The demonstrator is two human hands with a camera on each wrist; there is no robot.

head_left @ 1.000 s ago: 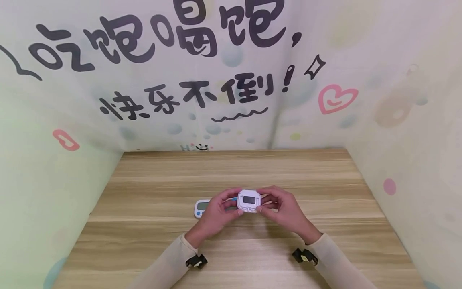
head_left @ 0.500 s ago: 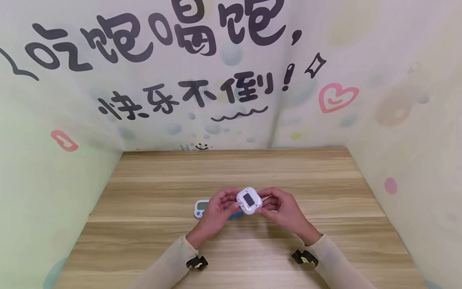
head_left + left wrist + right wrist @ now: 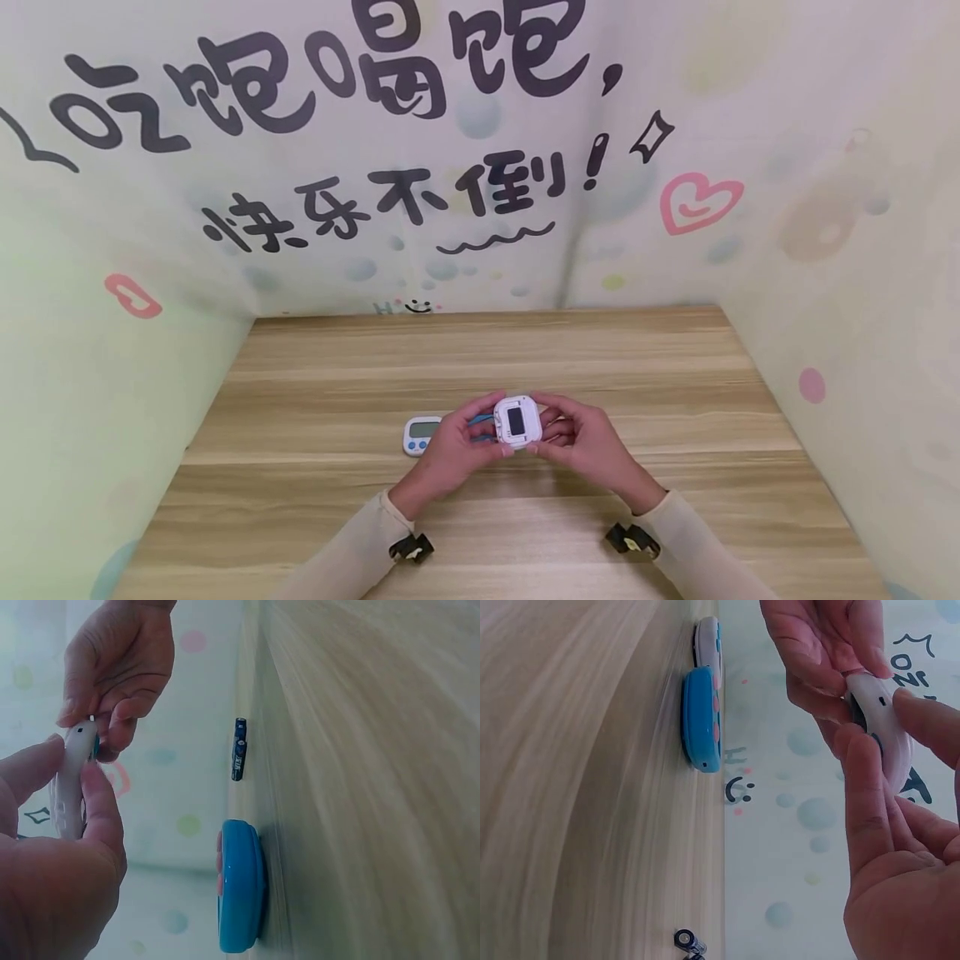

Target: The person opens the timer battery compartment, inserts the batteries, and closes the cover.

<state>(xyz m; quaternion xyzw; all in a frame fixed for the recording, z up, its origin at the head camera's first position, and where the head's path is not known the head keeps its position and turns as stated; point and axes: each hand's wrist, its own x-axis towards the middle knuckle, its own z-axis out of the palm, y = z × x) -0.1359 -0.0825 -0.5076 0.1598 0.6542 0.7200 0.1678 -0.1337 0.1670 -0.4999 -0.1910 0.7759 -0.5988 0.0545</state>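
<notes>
A small white digital timer is held up off the table between both hands, its back with a dark upright rectangle turned toward the head camera. My left hand pinches its left edge between thumb and fingers. On the opposite edge, my right hand does the same. From the right wrist view, the timer appears edge-on with a small slot in its side; a bit of its blue detail shows on the far face in the left wrist view.
A white timer with blue buttons lies on the wooden table, left of the hands. Close to it stands a blue timer with pink buttons, mostly hidden in the head view. Batteries lie on the tabletop. Printed walls enclose three sides.
The held timer has been turned clockwise by about a quarter, its dark rectangle going from sideways to upright. Both hands have shifted their grip slightly and stayed in place.
</notes>
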